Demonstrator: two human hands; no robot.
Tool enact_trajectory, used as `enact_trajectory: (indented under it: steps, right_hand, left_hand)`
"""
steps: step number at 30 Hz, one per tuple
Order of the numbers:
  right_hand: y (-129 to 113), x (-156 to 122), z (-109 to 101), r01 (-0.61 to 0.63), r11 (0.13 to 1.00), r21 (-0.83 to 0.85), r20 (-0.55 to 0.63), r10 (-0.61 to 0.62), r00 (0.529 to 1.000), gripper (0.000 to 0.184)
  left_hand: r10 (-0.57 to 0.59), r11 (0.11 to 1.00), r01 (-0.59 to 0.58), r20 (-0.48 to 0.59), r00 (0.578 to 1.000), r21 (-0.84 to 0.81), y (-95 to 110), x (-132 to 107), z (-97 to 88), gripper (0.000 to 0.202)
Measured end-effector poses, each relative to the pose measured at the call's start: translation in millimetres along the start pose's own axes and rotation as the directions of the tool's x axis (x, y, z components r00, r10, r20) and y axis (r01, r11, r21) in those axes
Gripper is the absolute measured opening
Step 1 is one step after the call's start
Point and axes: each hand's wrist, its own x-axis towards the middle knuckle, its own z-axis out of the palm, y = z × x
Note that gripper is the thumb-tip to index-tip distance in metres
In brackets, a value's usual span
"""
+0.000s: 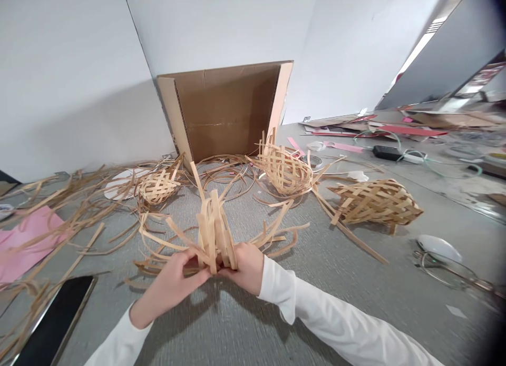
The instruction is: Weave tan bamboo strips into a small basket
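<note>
A partly woven piece of pale bamboo strips point(213, 231) stands between my hands, its strips bent upward in the middle and loose ends fanning out to both sides. My left hand point(176, 279) pinches its lower left side, with thumb and fingers closed on the strips. On the lower right side, my right hand point(247, 266) grips it with curled fingers. Both hands are just above the grey table point(205, 329). The undersides of the strips and some fingertips are hidden.
Woven pieces point(160, 187), point(286, 171) and a long woven one point(377, 203) lie beyond my hands. A phone point(55, 321) and pink paper point(31, 239) are at left; a white mouse point(438, 248) and glasses point(446, 268) at right. An open cardboard box point(229, 113) stands behind.
</note>
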Motion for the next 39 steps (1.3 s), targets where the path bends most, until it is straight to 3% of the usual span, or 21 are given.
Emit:
enact_trajectory:
  steps: [4, 8, 14, 18, 25, 29, 33, 39]
  right_hand:
    - [2.1, 1.4, -0.6, -0.015, 0.999, 0.029, -0.006, 0.015, 1.000, 0.009]
    - [4.7, 3.8, 0.4, -0.034, 0.999, 0.042, 0.013, 0.034, 0.999, 0.007]
    - [6.5, 5.4, 3.5, -0.082, 0.997, 0.005, 0.014, 0.081, 0.997, 0.009]
    - [7.3, 6.8, 4.9, -0.113, 0.993, 0.021, 0.028, 0.112, 0.993, 0.009]
    - [12.4, 8.9, 9.6, -0.167, 0.983, 0.074, 0.031, 0.165, 0.986, 0.013]
    - [12.0, 8.4, 8.2, -0.152, 0.986, 0.063, 0.049, 0.149, 0.988, 0.013]
    - [9.9, 7.1, 4.9, -0.156, 0.986, 0.058, 0.065, 0.153, 0.986, 0.015]
    - [9.1, 6.7, 3.7, -0.157, 0.984, 0.087, 0.039, 0.154, 0.987, 0.013]
  left_hand:
    - [0.096, 0.972, -0.117, 0.110, 0.989, 0.203, 8.8, -1.9, -12.0, 0.027]
    - [0.064, 0.965, -0.108, 0.186, 0.980, 0.240, 7.7, 3.7, -9.3, 0.018]
    - [0.110, 0.979, -0.123, 0.089, 0.990, 0.162, 1.9, 6.7, -2.5, 0.017]
    - [0.129, 0.969, -0.136, 0.050, 0.990, 0.206, -2.8, 7.1, 1.0, 0.018]
    - [-0.003, 0.933, -0.032, 0.098, 0.995, 0.358, -7.1, 9.6, 4.4, 0.021]
    - [-0.055, 0.958, -0.004, 0.196, 0.979, 0.287, -5.1, 8.1, 1.0, 0.023]
    - [-0.031, 0.976, -0.019, 0.229, 0.973, 0.215, -6.5, 7.1, 1.0, 0.018]
    - [0.051, 0.952, -0.107, 0.196, 0.979, 0.286, -9.9, 8.7, 4.3, 0.016]
